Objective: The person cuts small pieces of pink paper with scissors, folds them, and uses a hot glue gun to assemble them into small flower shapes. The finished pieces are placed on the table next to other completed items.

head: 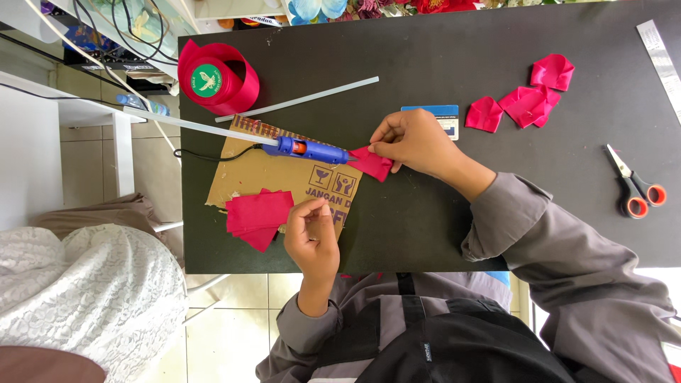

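At the far left, off the dark worktop (pixel 425 85), a white lace cloth (pixel 85 298) lies at about eight o'clock. On the worktop's upper left corner, near eleven o'clock, stands a roll of pink satin ribbon (pixel 216 76), and just right of it a clear glue stick (pixel 298 99) lies slanted. Below them a piece of brown cardboard (pixel 284 174) carries a blue glue gun (pixel 308 150), which lies on its side with the nozzle pointing to three o'clock, and a stack of pink ribbon squares (pixel 259 216) at the cardboard's lower edge. The left hand (pixel 312 237) sits just right of that stack, its fingers curled closed, thumb tip against fingertips; whether anything small is pinched there cannot be told. Near the centre, the right hand (pixel 418 142) has its fingers closed on a folded pink ribbon piece (pixel 372 164), held right at the glue gun's nozzle. Behind that hand, towards twelve o'clock, lies a blue and white card (pixel 443 115). Farther right, around two o'clock, several folded pink petals (pixel 528 99) are scattered. Scissors with orange and black handles (pixel 635 188) lie at three o'clock, and a metal ruler (pixel 663 64) runs along the right edge.
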